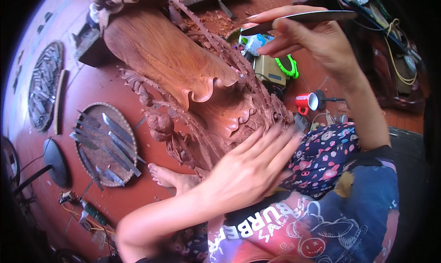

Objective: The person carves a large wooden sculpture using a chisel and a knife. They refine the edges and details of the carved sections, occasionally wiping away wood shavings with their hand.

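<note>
A large reddish-brown wood carving (170,56) slants across the middle, with a smooth flowing drape and rough twisted branches along its sides. My left hand (250,169) lies over its lower end, fingers stretched out and slightly blurred, gripping nothing; whether the palm touches the wood is hidden. Raised at the upper right, my right hand (308,35) pinches a carving chisel (321,16), a long, flat, dark metal bar with a narrow tip pointing left. The chisel is held apart from the carving.
On the red tiled floor to the left sit a round woven tray (103,159) of chisels and another tray (45,88) packed with them. A black round-based stand (56,163) is nearby. A red mug (305,103) lies tipped at right, near a beige box (270,70).
</note>
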Demonstrator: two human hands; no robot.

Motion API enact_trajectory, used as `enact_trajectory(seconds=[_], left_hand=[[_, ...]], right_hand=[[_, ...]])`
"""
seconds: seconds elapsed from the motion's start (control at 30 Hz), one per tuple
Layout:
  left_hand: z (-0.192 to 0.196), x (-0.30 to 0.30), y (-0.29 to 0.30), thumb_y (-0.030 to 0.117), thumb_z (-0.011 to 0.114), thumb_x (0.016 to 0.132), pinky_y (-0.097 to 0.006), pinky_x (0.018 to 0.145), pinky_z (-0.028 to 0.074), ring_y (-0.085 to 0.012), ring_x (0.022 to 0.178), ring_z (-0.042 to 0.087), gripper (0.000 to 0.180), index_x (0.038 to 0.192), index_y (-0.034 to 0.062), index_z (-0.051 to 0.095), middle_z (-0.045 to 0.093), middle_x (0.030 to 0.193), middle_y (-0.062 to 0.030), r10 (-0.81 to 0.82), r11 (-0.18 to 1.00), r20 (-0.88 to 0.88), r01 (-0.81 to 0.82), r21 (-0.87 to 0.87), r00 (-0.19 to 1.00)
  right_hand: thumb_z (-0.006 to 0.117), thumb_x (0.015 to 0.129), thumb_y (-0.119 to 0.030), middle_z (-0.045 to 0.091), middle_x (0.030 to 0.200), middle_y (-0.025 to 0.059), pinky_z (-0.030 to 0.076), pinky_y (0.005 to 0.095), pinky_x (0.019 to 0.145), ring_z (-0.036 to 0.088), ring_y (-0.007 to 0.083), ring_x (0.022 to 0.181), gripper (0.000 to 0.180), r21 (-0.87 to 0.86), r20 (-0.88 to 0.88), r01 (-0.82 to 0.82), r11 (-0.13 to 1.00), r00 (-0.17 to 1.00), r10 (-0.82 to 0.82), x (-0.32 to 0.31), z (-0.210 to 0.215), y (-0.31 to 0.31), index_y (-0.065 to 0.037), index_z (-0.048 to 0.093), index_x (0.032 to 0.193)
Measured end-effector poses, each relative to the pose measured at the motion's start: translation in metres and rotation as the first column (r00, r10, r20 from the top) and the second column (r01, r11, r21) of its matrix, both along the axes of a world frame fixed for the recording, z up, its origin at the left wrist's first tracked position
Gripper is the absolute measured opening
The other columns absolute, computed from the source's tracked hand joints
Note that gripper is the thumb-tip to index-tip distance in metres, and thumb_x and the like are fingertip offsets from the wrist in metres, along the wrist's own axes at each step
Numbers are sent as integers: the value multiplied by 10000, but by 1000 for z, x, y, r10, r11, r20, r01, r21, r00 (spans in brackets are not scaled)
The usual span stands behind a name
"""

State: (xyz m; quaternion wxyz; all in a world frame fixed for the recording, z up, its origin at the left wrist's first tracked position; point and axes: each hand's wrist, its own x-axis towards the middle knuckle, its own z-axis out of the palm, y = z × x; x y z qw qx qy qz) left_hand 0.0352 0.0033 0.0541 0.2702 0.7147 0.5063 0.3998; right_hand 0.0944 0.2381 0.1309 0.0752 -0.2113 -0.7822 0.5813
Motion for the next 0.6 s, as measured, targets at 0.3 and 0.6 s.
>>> enact_trajectory(seconds=[0.3, 0.6], left_hand=[[85, -87, -85, 196, 769, 785, -377, 794, 572, -295, 851, 717, 465, 1210, 46, 654, 723, 900, -119, -41, 781, -434, -242, -576, 900], [-30, -58, -13, 219, 597, 910, -410, 1045, 479, -275, 1165, 634, 487, 1364, 47, 550, 644, 1261, -151, -75, 992, -273, 46, -115, 959]], right_hand=[[634, 969, -123, 692, 909, 56, 517, 220, 602, 668, 100, 697, 178, -26, 13, -197, 980, 980, 197, 58, 18, 44, 11, 706, 1061], [692, 842, -2, 683, 1107, 177, 471, 407, 1006, 642, 255, 1092, 162, -43, -57, -308, 951, 951, 305, -16, -63, 44, 19, 649, 997]])
